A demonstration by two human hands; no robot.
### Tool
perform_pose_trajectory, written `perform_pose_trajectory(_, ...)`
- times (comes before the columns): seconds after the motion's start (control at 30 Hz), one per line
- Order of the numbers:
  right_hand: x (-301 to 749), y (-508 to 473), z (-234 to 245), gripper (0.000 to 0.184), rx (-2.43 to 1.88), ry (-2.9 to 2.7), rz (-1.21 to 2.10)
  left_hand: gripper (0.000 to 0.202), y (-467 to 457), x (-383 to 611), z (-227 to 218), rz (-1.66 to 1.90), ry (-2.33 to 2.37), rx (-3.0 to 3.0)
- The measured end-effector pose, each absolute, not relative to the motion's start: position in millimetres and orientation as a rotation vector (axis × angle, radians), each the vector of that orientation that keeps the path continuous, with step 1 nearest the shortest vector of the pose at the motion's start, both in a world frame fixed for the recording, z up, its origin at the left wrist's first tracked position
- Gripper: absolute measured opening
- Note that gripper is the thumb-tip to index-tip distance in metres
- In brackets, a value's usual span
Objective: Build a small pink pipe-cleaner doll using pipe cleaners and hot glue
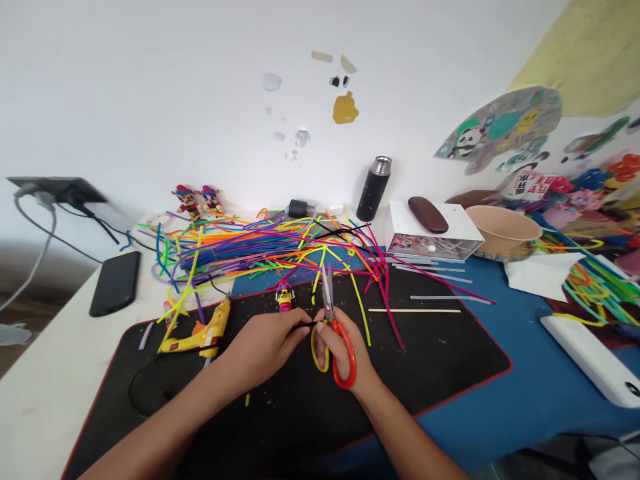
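Observation:
My right hand (357, 353) is closed around a pair of scissors (327, 293) with one red and one yellow handle loop. Their blades point away from me and look nearly together. Just left of them, my left hand (263, 343) pinches a thin black pipe cleaner (306, 325), whose end reaches toward my right fingers. Beyond my left fingers is a small pipe-cleaner figure (285, 297) in purple, yellow and magenta. A yellow hot glue gun (213, 330) lies left of my left hand. Both hands are above a black mat (400, 373) with a red edge.
A wide pile of coloured pipe cleaners (240, 250) spreads across the back. Behind it stand two small figures (187, 202) and a black flask (374, 190). A phone (115, 283) lies left; a wooden stick (415, 311), white box (430, 230) and white power bank (593, 360) are right.

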State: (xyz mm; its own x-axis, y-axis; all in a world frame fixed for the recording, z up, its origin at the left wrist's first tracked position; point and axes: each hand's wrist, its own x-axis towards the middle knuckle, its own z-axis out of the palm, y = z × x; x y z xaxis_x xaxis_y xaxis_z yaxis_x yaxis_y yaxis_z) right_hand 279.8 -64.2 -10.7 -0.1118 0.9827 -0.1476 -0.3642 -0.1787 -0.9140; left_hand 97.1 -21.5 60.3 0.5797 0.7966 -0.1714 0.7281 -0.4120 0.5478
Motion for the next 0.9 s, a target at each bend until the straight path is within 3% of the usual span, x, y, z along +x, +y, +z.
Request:
perform_pose_trajectory(0.47,285,-64,-7,0.035,-0.971,-0.718,1.519,0.021,-27,99,59,0.207,1.381,2.106)
perform_pose_trajectory(0.67,292,-69,-3,0.036,-0.953,-0.729,1.582,0.014,-16,106,54,0.275,1.499,2.205)
perform_pose_trajectory(0.9,303,-75,-1,0.038,-0.959,-0.745,1.648,0.02,-5,116,46,0.346,1.462,2.525)
